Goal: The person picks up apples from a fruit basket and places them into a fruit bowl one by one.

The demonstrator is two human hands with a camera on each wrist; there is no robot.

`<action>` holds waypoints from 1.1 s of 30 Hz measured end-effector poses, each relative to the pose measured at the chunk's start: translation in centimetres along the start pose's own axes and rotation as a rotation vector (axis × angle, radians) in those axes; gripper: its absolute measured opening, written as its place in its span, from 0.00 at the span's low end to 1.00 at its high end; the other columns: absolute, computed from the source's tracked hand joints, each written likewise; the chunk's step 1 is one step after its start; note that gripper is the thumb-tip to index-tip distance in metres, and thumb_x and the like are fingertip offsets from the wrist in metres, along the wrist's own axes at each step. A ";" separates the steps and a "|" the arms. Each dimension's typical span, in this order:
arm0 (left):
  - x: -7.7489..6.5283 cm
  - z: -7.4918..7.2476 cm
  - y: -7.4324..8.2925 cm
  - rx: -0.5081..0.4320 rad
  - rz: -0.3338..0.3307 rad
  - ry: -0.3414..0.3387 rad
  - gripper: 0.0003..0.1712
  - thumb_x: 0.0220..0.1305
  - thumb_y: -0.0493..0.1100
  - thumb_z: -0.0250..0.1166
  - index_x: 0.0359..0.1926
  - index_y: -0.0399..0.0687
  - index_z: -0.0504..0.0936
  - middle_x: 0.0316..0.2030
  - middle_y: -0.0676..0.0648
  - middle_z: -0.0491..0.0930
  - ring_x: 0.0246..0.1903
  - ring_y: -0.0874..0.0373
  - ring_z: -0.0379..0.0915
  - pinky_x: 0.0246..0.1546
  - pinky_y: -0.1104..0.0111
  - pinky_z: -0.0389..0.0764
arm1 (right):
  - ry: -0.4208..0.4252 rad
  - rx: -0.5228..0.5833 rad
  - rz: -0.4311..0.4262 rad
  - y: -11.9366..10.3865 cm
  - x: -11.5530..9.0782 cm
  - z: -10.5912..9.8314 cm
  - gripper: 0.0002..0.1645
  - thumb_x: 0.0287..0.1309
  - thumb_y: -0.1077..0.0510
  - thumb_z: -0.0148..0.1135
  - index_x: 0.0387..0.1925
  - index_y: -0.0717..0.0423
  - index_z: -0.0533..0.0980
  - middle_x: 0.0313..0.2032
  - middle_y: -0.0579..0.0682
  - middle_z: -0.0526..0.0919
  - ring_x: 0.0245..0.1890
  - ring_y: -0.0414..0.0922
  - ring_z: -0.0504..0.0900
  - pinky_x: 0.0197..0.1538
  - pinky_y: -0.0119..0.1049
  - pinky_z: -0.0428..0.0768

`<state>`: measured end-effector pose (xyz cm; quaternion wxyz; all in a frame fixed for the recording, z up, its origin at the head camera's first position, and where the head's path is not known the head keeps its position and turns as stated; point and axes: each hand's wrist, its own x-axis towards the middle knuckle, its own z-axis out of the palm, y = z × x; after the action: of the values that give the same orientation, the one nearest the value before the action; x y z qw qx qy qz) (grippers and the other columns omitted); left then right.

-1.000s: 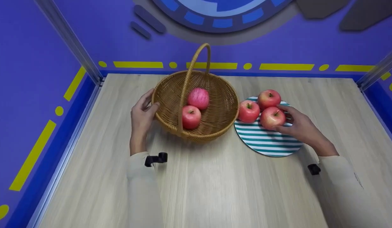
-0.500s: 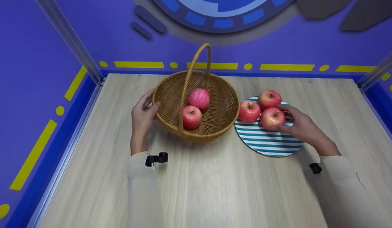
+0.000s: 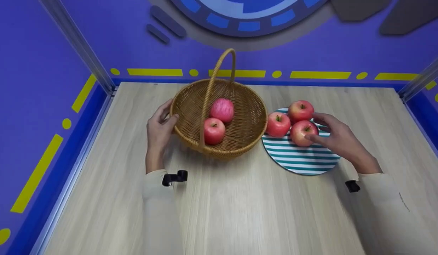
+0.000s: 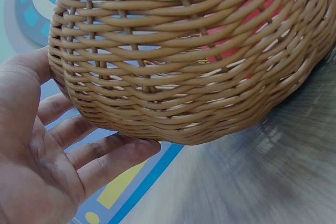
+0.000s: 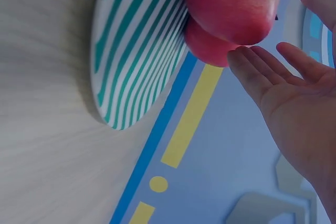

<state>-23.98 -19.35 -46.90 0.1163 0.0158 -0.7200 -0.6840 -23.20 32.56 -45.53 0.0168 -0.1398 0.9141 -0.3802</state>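
Observation:
In the head view a round wicker basket (image 3: 247, 117) with a tall handle holds a pink apple (image 3: 222, 109) and a red apple (image 3: 214, 131). My left hand (image 3: 160, 128) holds its left side, thumb at the rim and fingers round the outside; the left wrist view shows them against the weave (image 4: 157, 77). Three red apples (image 3: 278, 124) stand together on a striped round mat (image 3: 300, 159). My right hand (image 3: 341, 138) is beside the front apple (image 3: 302, 134), fingers extended and spread, thumb in front of it. Right wrist view: the palm (image 5: 299, 103) holds nothing.
The light wooden table (image 3: 226, 205) meets blue-purple walls (image 3: 297, 49) at the back and both sides. A metal post (image 3: 79, 46) stands at the left corner. The basket's right rim comes close to the leftmost apple on the mat.
My right hand has drawn slightly to the right, its fingers loosening from round the front apple. That apple stays on the mat. My left hand and the basket look unmoved.

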 end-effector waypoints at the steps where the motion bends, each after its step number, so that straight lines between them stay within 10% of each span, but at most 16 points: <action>1: 0.0 0.0 0.0 0.001 -0.001 0.000 0.31 0.73 0.40 0.66 0.74 0.55 0.77 0.69 0.44 0.78 0.61 0.42 0.81 0.43 0.53 0.89 | 0.005 -0.008 -0.001 -0.2 0.0 0.1 0.46 0.64 0.53 0.77 0.76 0.63 0.66 0.71 0.63 0.72 0.70 0.62 0.71 0.66 0.56 0.74; 10: 0.1 0.0 0.0 -0.021 -0.001 -0.001 0.31 0.72 0.38 0.66 0.74 0.54 0.77 0.69 0.44 0.78 0.60 0.41 0.81 0.44 0.53 0.89 | 0.048 0.008 -0.057 -1.9 0.5 0.5 0.42 0.64 0.59 0.77 0.74 0.63 0.68 0.70 0.63 0.74 0.69 0.61 0.73 0.58 0.16 0.72; 22: 0.2 -0.1 0.0 0.007 0.006 0.004 0.31 0.71 0.39 0.66 0.74 0.55 0.78 0.68 0.44 0.79 0.59 0.44 0.82 0.45 0.53 0.89 | 0.040 -0.009 -0.123 -5.1 1.2 1.5 0.42 0.63 0.64 0.77 0.75 0.61 0.69 0.69 0.62 0.74 0.68 0.63 0.74 0.63 0.60 0.78; 33: 0.2 0.0 0.1 0.037 -0.008 0.005 0.31 0.72 0.41 0.66 0.74 0.57 0.78 0.69 0.44 0.78 0.59 0.46 0.83 0.41 0.60 0.90 | 0.014 0.002 -0.191 -7.8 2.2 2.7 0.43 0.61 0.62 0.79 0.74 0.60 0.70 0.67 0.59 0.78 0.65 0.61 0.79 0.60 0.61 0.80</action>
<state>-24.15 -19.41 -46.76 0.1150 0.0228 -0.7321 -0.6710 -23.04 24.83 -41.86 -0.0258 -0.2234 0.8964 -0.3820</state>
